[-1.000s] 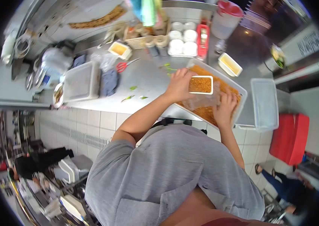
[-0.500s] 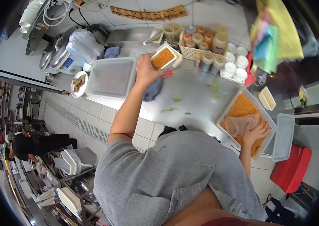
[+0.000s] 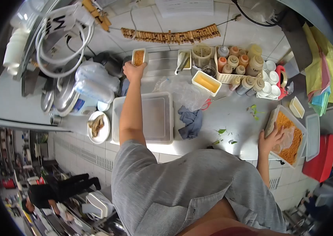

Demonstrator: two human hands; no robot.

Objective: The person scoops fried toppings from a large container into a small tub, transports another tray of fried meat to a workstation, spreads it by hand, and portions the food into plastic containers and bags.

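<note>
- Gripping with the fingers of the left hand (image 3: 134,72) a small white container (image 3: 139,58), filled with orange-brown crumbs.
- Located, this container, at the far left part of the worktop (image 3: 233,112), near the tiled wall; cannot tell if lifted or resting there.
- Reaching with the left forearm over a large box (image 3: 156,118) with a translucent lid.
- Placed with the right hand (image 3: 269,141) at the left edge of a big tub (image 3: 272,118), well apart from the left hand.
- Extending some fingers of this right hand inside, near clear plastic (image 3: 287,139) on the orange-brown crumbs; cannot tell if closed on the plastic or on the wall.
- Standing just beside the tub, a second white container (image 3: 297,107), and at the right a translucent lid (image 3: 312,135).
- Lying between the two hands: a blue-grey cloth (image 3: 190,122), some green leaves (image 3: 222,131) and a crumpled clear bag (image 3: 193,96).
- Next to this bag, red-handled scissors (image 3: 206,104) and a white container with yellow inside (image 3: 207,83).
- Behind, a cream basket (image 3: 229,78) of bottles, with white-lidded jars (image 3: 272,78) to the right.
- At the left end, beside the lidded box, a white plate (image 3: 104,135) with brownish food.
</note>
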